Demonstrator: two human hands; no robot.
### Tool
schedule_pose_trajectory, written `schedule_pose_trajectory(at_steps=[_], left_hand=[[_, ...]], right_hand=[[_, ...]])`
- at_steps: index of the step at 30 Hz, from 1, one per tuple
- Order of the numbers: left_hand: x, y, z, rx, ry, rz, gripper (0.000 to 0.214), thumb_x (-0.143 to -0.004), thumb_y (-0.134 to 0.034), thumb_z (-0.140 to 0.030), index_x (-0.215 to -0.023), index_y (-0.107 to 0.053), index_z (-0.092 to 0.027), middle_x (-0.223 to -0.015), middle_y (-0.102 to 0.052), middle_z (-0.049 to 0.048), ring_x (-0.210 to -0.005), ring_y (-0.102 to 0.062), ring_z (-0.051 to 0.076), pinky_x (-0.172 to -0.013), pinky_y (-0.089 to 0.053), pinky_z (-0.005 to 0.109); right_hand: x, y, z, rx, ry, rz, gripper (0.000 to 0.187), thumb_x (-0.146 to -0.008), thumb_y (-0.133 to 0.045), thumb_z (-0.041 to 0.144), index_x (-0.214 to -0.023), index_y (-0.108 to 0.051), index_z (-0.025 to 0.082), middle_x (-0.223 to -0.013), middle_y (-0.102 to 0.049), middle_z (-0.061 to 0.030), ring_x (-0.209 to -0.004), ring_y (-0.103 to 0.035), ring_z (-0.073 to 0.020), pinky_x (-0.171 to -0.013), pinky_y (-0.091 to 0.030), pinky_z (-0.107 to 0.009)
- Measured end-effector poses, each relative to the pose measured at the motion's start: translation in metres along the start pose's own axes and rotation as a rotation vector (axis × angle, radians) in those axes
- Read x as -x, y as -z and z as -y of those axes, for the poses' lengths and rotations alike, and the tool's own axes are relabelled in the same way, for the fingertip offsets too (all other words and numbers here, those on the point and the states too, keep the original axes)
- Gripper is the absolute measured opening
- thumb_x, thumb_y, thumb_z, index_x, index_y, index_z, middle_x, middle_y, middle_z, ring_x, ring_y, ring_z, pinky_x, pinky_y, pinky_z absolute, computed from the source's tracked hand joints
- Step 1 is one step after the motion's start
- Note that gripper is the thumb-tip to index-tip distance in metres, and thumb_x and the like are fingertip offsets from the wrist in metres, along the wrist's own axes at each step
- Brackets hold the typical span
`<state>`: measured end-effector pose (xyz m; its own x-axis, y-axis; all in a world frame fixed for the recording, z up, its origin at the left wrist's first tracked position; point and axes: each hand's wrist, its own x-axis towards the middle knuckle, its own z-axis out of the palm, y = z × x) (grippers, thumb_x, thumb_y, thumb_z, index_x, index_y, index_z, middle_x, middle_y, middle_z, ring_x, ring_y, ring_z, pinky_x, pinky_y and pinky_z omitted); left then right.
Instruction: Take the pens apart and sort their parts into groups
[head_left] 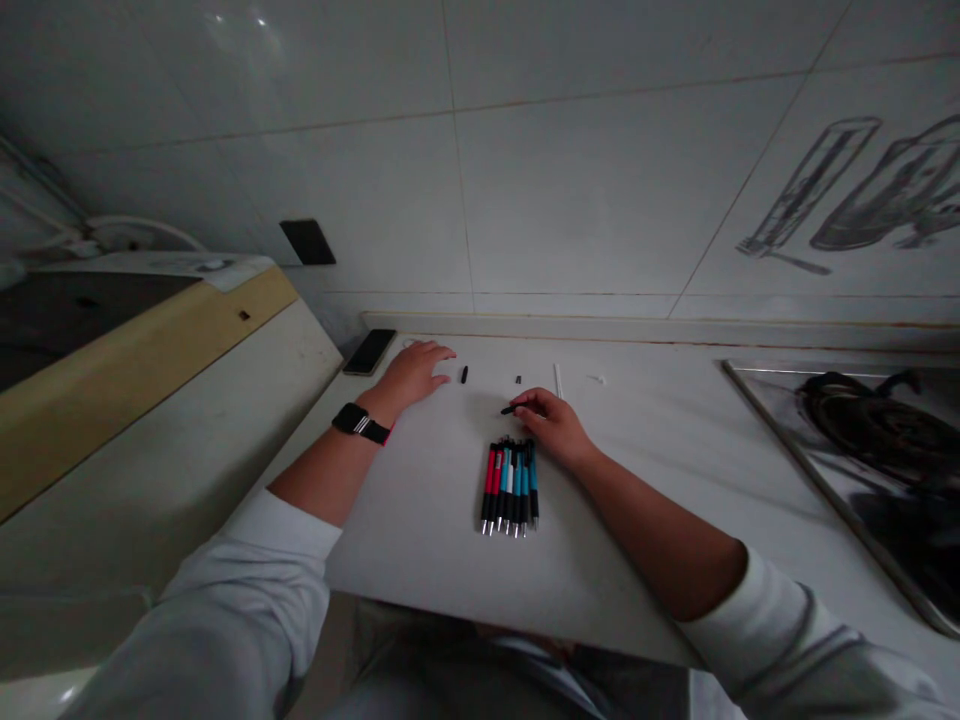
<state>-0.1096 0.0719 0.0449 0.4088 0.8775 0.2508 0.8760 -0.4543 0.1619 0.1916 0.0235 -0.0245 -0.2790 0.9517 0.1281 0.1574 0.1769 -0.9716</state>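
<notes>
Pinching a small black part (510, 409) just far of the pens (510, 490), our right hand (553, 422) seems mid-handling; our left hand (411, 375) spreads its fingers. We likely need a steady pinch next.

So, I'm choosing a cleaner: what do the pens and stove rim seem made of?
Pens: probably smooth plastic, judging by their solid red, blue and white sections; shiny silvery tips suggest metal.
Stove rim: likely metal, perhaps steel, from its grey sheen.
</notes>
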Motion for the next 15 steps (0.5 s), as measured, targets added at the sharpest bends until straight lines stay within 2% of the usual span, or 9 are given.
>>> schedule_pose_trajectory(at_steps=[4, 7, 10, 15], left_hand=[[0.010, 0.003, -0.063, 0.206, -0.259, 0.101, 0.059, -0.081, -0.081, -0.026, -0.136, -0.061, -0.029, -0.132, -0.065, 0.0079, -0.124, -0.057, 0.027, -0.110, -0.040, 0.040], [0.014, -0.003, -0.096, 0.249, -0.331, 0.123, 0.063, -0.081, -0.081, -0.026, -0.139, -0.059, -0.030, -0.131, -0.065, 0.0086, -0.122, -0.058, 0.027, -0.108, -0.042, 0.042], [0.013, -0.010, -0.109, 0.259, -0.354, 0.115, 0.049, -0.081, -0.080, -0.024, -0.128, -0.066, -0.027, -0.125, -0.067, 0.0096, -0.118, -0.060, 0.027, -0.106, -0.044, 0.043], [0.010, -0.016, -0.112, 0.214, -0.356, 0.095, 0.041, -0.081, -0.079, -0.028, -0.120, -0.068, -0.025, -0.121, -0.068, 0.0092, -0.115, -0.061, 0.027, -0.104, -0.046, 0.042]], right_hand=[[-0.001, -0.001, -0.001, -0.084, -0.010, 0.005, 0.030, -0.079, -0.064, 0.040, -0.102, -0.059, 0.021, -0.083, -0.066, -0.0001, -0.068, -0.059, -0.0137, -0.066, -0.049, -0.028], [0.001, -0.001, 0.001, -0.100, 0.032, 0.016, 0.042, -0.078, -0.067, 0.040, -0.114, -0.054, 0.021, -0.073, -0.061, 0.0053, -0.063, -0.056, -0.0130, -0.062, -0.045, -0.027], [0.003, -0.001, 0.002, -0.109, 0.057, 0.033, 0.055, -0.078, -0.069, 0.040, -0.125, -0.048, 0.021, -0.073, -0.061, 0.0067, -0.062, -0.055, -0.0126, -0.062, -0.044, -0.027], [0.003, 0.000, -0.003, -0.103, 0.060, 0.059, 0.059, -0.079, -0.069, 0.039, -0.131, -0.046, 0.021, -0.074, -0.061, 0.0071, -0.063, -0.055, -0.0123, -0.062, -0.043, -0.026]])
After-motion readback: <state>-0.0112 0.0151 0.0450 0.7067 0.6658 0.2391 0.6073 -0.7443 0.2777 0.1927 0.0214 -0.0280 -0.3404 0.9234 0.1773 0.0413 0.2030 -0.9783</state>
